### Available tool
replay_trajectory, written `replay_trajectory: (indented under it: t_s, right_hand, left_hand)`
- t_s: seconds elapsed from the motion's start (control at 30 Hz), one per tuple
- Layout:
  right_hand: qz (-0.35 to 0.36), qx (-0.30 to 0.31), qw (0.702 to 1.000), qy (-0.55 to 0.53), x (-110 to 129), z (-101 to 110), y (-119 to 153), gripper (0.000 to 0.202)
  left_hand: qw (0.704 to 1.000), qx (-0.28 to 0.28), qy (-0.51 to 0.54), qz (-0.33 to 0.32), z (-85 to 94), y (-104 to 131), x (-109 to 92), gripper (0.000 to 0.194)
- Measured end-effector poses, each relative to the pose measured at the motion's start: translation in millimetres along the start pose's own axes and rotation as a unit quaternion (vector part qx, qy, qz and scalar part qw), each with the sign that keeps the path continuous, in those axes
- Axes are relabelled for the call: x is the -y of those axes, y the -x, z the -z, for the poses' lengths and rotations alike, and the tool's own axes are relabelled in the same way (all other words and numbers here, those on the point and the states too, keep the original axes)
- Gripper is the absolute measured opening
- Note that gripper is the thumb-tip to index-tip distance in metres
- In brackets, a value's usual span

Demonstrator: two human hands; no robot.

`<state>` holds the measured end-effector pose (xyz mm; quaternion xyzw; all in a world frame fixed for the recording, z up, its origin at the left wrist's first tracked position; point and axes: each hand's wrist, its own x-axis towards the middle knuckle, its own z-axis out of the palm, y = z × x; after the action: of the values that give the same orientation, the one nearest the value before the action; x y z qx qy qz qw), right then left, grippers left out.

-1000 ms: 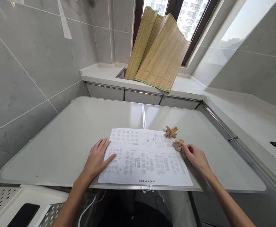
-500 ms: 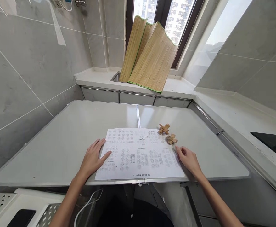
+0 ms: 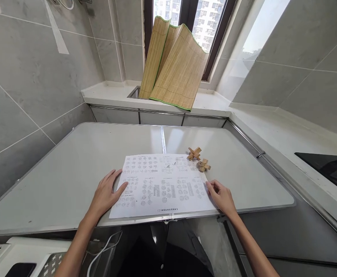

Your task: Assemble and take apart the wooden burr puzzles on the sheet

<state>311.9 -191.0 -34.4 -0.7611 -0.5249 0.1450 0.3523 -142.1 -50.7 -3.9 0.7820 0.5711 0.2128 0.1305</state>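
A printed paper sheet (image 3: 159, 206) with rows of small line drawings lies flat on the white folding table (image 3: 99, 142), its heading along the near edge. My left hand (image 3: 107, 192) rests open on the sheet's left edge, thumb and fingers spread. At the right edge, my right hand (image 3: 220, 197) has its fingers curled, with thumb and forefinger closed on the paper's border. Just beyond that hand sits a wooden burr puzzle (image 3: 203, 165) of interlocked sticks. A second, similar burr puzzle (image 3: 194, 153) stands behind it, over the sheet's far right corner.
Behind the table runs a white counter (image 3: 211, 100) with a folded bamboo mat (image 3: 176, 69) leaning at the window. A black cooktop (image 3: 324, 169) lies on the right counter. At lower left are a phone (image 3: 21, 269) and a white cable (image 3: 103, 250).
The view has turned slightly right, so everything sits a little further left. Both hands keep their places on the sheet's edges, and the puzzles stay put.
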Motion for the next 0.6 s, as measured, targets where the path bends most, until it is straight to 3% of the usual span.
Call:
replay_trajectory:
  t_s: [0.47,0.6]
  right_hand:
    - [-0.035,0.012,0.999,-0.025,10.5,6.3,2.0,0.053]
    - [-0.041,0.018,0.998,-0.034,6.6,4.4,0.9,0.052]
  left_hand:
    - [1.0,0.0,-0.024,0.011,-1.0,-4.5,-0.1,0.071]
    - [0.999,0.017,-0.021,-0.045,-3.5,-26.8,-21.0,0.071]
